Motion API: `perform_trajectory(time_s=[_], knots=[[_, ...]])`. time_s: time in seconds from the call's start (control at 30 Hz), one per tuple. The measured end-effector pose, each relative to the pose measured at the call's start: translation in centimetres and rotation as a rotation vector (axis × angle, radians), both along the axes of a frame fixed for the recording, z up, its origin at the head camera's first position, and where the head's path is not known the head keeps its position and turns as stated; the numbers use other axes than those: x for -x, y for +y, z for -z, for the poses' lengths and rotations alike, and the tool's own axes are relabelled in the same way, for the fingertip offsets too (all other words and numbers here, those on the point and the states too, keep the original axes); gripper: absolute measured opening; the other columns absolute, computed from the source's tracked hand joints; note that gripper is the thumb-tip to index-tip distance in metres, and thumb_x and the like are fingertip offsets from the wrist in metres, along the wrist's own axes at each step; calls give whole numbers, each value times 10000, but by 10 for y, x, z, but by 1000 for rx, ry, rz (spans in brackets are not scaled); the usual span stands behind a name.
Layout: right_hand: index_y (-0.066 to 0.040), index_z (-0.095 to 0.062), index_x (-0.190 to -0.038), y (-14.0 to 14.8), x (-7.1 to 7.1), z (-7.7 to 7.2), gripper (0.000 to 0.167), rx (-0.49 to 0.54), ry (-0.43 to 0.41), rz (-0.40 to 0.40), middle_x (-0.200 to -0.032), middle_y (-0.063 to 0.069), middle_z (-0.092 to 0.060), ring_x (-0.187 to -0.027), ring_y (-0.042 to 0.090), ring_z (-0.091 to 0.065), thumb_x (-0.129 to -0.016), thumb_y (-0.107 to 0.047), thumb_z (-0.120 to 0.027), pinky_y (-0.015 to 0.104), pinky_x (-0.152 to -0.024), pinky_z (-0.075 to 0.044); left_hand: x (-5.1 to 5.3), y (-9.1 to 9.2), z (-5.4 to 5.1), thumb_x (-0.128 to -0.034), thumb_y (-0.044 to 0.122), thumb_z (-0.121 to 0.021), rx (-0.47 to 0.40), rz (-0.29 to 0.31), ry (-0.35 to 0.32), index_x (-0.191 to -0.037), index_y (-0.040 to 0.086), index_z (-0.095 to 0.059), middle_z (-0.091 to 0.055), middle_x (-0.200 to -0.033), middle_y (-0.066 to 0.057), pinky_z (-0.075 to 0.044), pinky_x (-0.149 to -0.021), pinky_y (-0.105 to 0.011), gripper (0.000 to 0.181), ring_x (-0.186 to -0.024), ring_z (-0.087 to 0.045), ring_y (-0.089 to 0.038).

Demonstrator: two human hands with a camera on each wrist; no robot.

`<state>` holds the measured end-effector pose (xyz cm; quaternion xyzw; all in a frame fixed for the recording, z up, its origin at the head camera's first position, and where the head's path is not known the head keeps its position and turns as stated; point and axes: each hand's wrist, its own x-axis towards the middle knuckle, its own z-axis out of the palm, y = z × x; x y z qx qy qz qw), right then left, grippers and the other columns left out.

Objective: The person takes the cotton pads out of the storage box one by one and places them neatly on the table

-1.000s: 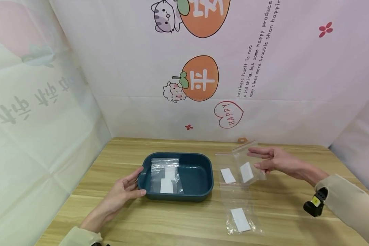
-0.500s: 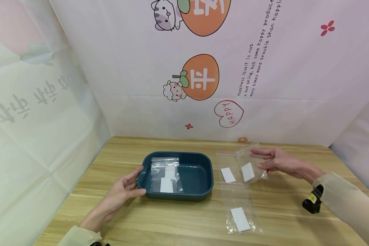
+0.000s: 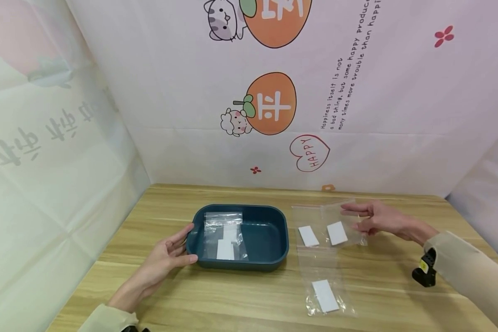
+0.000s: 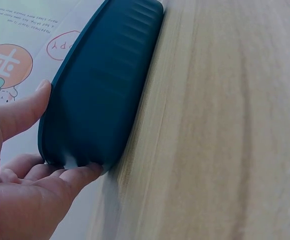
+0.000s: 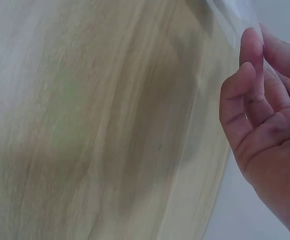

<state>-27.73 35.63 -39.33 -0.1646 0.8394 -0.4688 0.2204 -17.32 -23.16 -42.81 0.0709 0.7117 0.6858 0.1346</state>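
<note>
The dark teal tray (image 3: 269, 265) stands on the table, and my left hand (image 3: 159, 265) grips its left end, thumb and fingers around the wall (image 4: 40, 192). Inside the tray lie clear zip bags with white pieces (image 3: 225, 249). To the tray's right, my right hand (image 3: 383, 220) pinches the right edge of a clear bag holding a white piece (image 3: 337, 233). That bag slightly overlaps another with a white piece (image 3: 308, 236). Nearer the front lies a third bag with a white piece (image 3: 325, 296). In the right wrist view, my hand (image 5: 272, 110) has curled fingers at the film.
The wooden table (image 3: 232, 299) meets a printed cloth backdrop (image 3: 191, 152) behind and hanging cloth at both sides. A black strap device (image 3: 425, 269) hangs at the right wrist.
The bag in my right hand has moved slightly right and lies flatter beside the neighbouring bag. My left hand and the tray have stayed in place.
</note>
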Motion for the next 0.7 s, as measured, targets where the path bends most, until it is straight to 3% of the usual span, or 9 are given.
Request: perform_trajectory(time_s=[0.2, 0.33, 0.43, 0.47, 0.57, 0.7], knots=[[7, -394, -1604, 2, -1, 9, 762, -37, 49, 49, -1575, 278, -453, -683, 187, -571, -939, -70, -758, 323, -601, -553, 1, -1, 1, -929, 20, -783, 7, 1, 4, -1672, 77, -258, -104, -1733, -201, -363, -1163, -402, 912, -1540, -212, -442], [3, -419, -1593, 2, -2, 12, 751, -72, 73, 58, -1187, 278, -655, -680, 189, -574, -933, -81, -766, 317, -592, -548, 1, -1, 2, -923, 36, -797, 4, 5, 7, -1673, 76, -254, -103, -1733, -204, -361, -1164, -404, 927, -1540, -212, -442], [30, -425, -1578, 2, -2, 12, 751, -83, 85, 53, -1089, 241, -705, -695, 206, -604, -921, -78, -772, 315, -581, -549, 1, -1, 1, -918, 35, -799, -4, 4, 7, -1674, 73, -248, -105, -1731, -215, -370, -1162, -398, 936, -1539, -216, -445], [41, -430, -1570, 1, -2, 13, 748, -82, 85, 54, -1126, 232, -721, -704, 211, -616, -918, -79, -777, 317, -579, -551, 1, -1, 1, -918, 33, -798, -6, 4, 7, -1674, 72, -246, -106, -1729, -219, -372, -1162, -397, 936, -1538, -217, -448], [69, -433, -1554, 0, -2, 13, 746, -88, 86, 54, -1140, 214, -731, -710, 225, -626, -923, -106, -791, 324, -570, -557, 1, 0, 0, -913, 31, -799, -5, -1, 6, -1672, 70, -250, -115, -1725, -228, -373, -1164, -396, 938, -1535, -221, -456], [71, -436, -1552, 0, 0, 13, 757, -115, 83, 51, -894, 151, -656, -677, 211, -597, -934, -159, -806, 313, -555, -543, 0, 0, -1, -911, 39, -804, 5, -7, 5, -1672, 75, -255, -127, -1724, -224, -361, -1170, -407, 939, -1534, -227, -457]])
